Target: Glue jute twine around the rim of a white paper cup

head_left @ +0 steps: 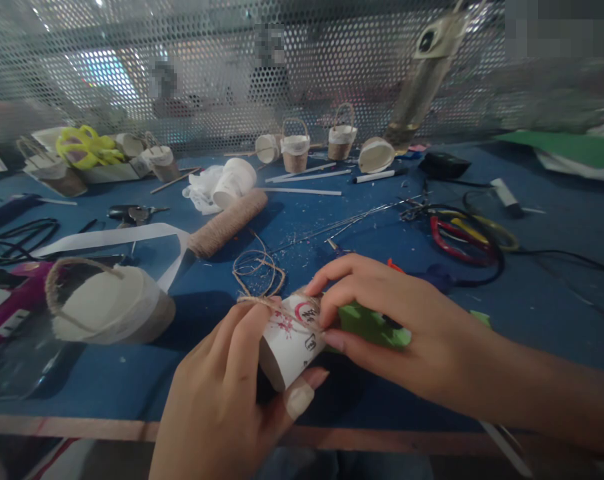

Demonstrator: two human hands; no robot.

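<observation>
My left hand (222, 393) is wrapped around a white paper cup (289, 343) printed with red and black marks, lying on its side just above the blue table (132, 380). My right hand (382, 320) pinches jute twine (259, 273) against the cup's upper end, fingers closed. Loose loops of the twine curl above the cup, running back toward a twine spool (227, 223). A green piece (372, 327) lies under my right palm.
A finished twine-handled cup basket (107, 303) lies at left. More cup baskets (295, 147) stand at the back by a perforated metal screen (232, 60). Scissors (132, 213), white ribbon (112, 239), sticks (307, 177), red and yellow pliers (462, 233) and black cables litter the table.
</observation>
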